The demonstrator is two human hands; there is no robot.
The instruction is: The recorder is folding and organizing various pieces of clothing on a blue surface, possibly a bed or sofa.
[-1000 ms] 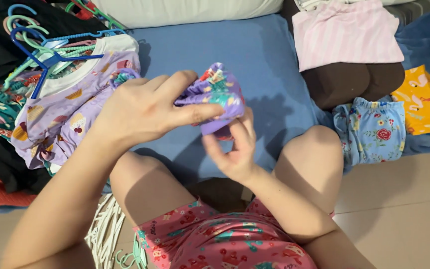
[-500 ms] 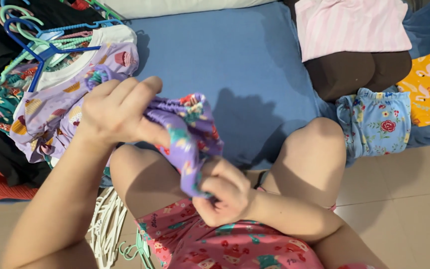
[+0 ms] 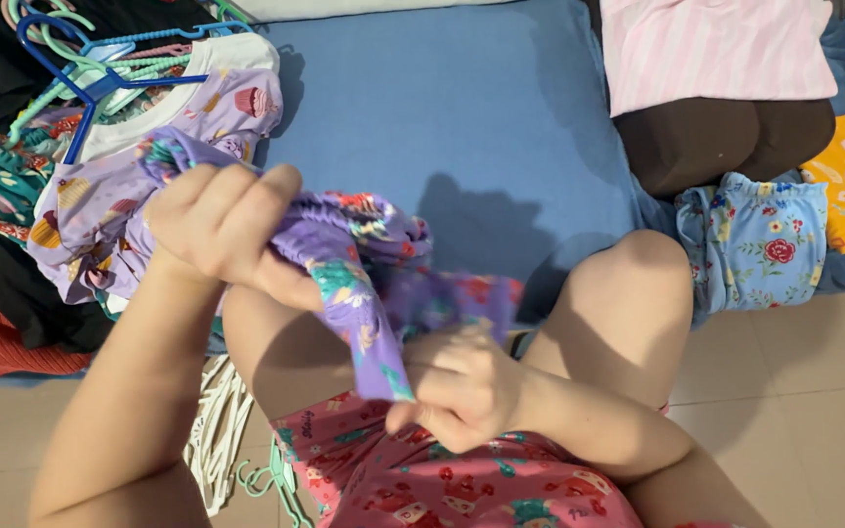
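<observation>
Purple garment (image 3: 359,264) now pulled longer; left hand (image 3: 222,230), right hand (image 3: 462,386) both grasping it; one garment.

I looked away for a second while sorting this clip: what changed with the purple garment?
The bunched purple printed garment has been pulled open: the left hand drew its waistband up-left, the right hand pulled an edge down toward the lap. Both kept hold. The folded clothes stayed put.
</observation>
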